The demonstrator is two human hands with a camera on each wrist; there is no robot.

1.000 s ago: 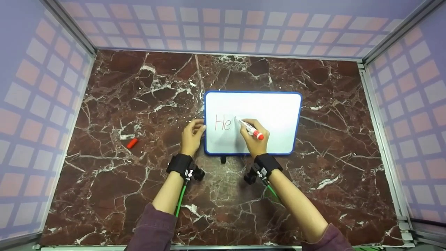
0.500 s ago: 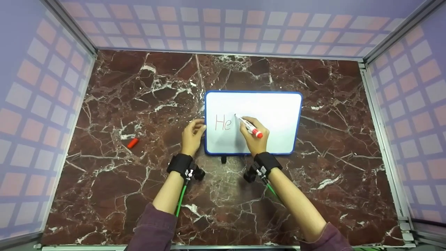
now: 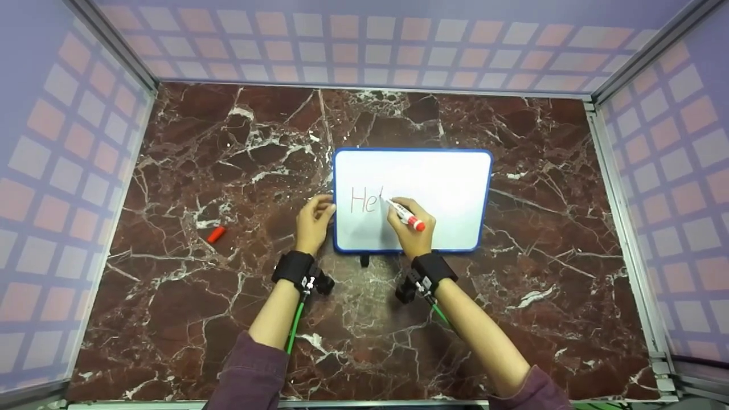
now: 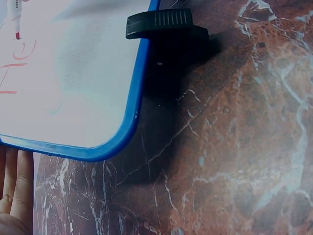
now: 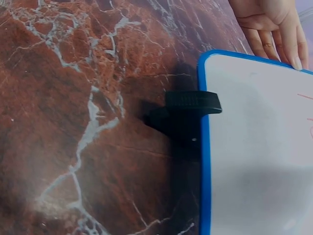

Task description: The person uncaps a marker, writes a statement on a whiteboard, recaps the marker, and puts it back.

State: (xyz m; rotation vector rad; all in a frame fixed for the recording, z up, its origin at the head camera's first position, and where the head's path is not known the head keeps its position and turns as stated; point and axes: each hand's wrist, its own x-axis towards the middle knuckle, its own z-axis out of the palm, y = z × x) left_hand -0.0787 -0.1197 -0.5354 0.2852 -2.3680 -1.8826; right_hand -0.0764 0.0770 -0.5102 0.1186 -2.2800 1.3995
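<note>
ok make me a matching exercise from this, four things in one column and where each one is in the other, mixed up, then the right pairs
Things
1. marker
2. red cap
3. left hand
4. black clip

Places
A. lying on the table, off to the left, apart from the board
B. on the board's near edge, closest to the person
C. held in the right hand
D. at the board's left edge, fingertips against it

Right pairs: 1-C, 2-A, 3-D, 4-B
</note>
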